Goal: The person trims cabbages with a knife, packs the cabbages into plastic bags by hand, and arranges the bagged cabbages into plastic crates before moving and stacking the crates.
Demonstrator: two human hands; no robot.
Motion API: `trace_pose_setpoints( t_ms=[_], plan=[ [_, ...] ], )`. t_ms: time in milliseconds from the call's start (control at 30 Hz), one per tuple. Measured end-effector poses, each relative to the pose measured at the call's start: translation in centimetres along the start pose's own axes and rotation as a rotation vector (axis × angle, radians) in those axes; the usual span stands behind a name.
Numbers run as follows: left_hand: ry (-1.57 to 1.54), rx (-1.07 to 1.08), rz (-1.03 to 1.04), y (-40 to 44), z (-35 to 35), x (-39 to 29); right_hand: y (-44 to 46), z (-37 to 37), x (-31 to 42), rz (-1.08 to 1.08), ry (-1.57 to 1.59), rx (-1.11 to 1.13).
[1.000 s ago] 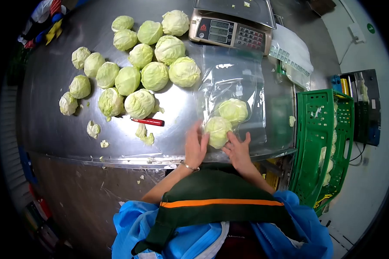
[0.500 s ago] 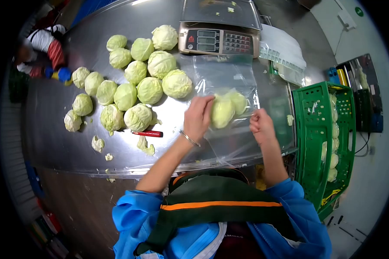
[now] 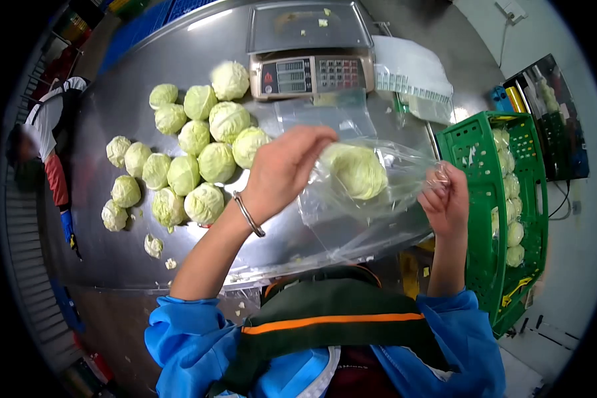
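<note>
A clear plastic bag [image 3: 401, 164] with a pale green cabbage [image 3: 358, 174] inside is stretched between my two hands over the metal table. My left hand [image 3: 290, 162], a metal bangle at its wrist, has its fingers closed on the bag's left side, near the cabbage. On the other side my right hand [image 3: 444, 196] is closed round the gathered plastic. Beneath lies more flat clear plastic [image 3: 358, 119]. Left of my left hand sit several loose cabbages, the nearest a cabbage [image 3: 249, 147] close to my knuckles. A red object is mostly hidden behind my left forearm.
A weighing scale [image 3: 312, 73] stands at the table's back, with white plastic sheets [image 3: 411, 66] to its right. A green crate [image 3: 474, 219] of wrapped cabbages stands at the right. Leaf scraps [image 3: 153, 246] lie near the front edge. Another person [image 3: 53, 132] is at the far left.
Both hands have risen with the bag, and my right hand has moved right, pulling the plastic wide. Two cabbage shapes showed in the bag before; one shows now. The other person's arm has lowered.
</note>
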State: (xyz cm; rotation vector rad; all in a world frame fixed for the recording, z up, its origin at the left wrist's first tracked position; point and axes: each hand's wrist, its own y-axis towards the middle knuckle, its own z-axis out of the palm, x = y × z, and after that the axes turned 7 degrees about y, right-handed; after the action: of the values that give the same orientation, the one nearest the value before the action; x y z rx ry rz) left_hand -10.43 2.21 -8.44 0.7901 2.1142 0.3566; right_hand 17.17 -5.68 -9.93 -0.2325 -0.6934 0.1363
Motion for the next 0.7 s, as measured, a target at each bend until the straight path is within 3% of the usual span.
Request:
trace_pose_setpoints(
  t_ms=[33, 100, 167, 233, 333, 367, 400, 467, 533, 567, 600, 667, 700],
  plan=[
    [0.005, 0.003, -0.045, -1.0, 0.6, 0.7, 0.0, -0.4, -0.5, 0.007, 0.072, -0.161],
    [0.026, -0.020, -0.126, -2.6, 1.3, 2.3, -1.0, 0.6, -2.3, 0.028, -0.220, -0.150],
    [-0.118, -0.038, -0.375, -4.1, 1.1, 2.5, -1.5, 0.7, -3.4, 0.027, -0.474, -0.149],
    [-0.317, 0.080, -0.751, -6.0, 0.0, 1.2, -1.8, 0.5, -4.7, -0.226, -0.861, -0.184],
    [-0.347, 0.201, -0.703, -9.6, 0.6, 0.2, -1.1, -0.1, -5.8, -0.754, -1.293, -0.150],
    [-0.203, 0.211, -0.640, -11.0, 1.3, 0.3, -1.0, -0.4, -6.2, -0.951, -1.406, -0.122],
    [-0.060, 0.221, -0.574, -12.5, 2.4, 0.8, -1.3, -0.9, -6.9, -0.817, -1.328, -0.195],
    [0.023, 0.155, -0.671, -15.7, 5.9, 2.3, -2.1, -1.7, -8.9, -0.560, -1.160, -0.327],
    [-0.480, 0.134, -1.193, -15.1, 7.3, 1.1, -2.2, -1.2, -10.0, -0.509, -1.019, -0.342],
    [-0.637, 0.058, -1.260, -14.7, 7.8, 0.8, -2.0, -0.9, -10.0, -0.517, -0.945, -0.320],
    [-0.635, 0.035, -1.172, -14.2, 7.7, 0.6, -1.8, -0.6, -9.8, -0.526, -0.874, -0.297],
    [-0.636, -0.010, -0.992, -12.9, 6.9, -0.3, -1.8, -1.1, -8.8, -0.414, -1.228, -0.219],
    [-0.551, -0.022, -0.920, -11.8, 6.5, -1.1, -1.4, -1.7, -8.2, -0.356, -1.256, -0.210]
  ],
)
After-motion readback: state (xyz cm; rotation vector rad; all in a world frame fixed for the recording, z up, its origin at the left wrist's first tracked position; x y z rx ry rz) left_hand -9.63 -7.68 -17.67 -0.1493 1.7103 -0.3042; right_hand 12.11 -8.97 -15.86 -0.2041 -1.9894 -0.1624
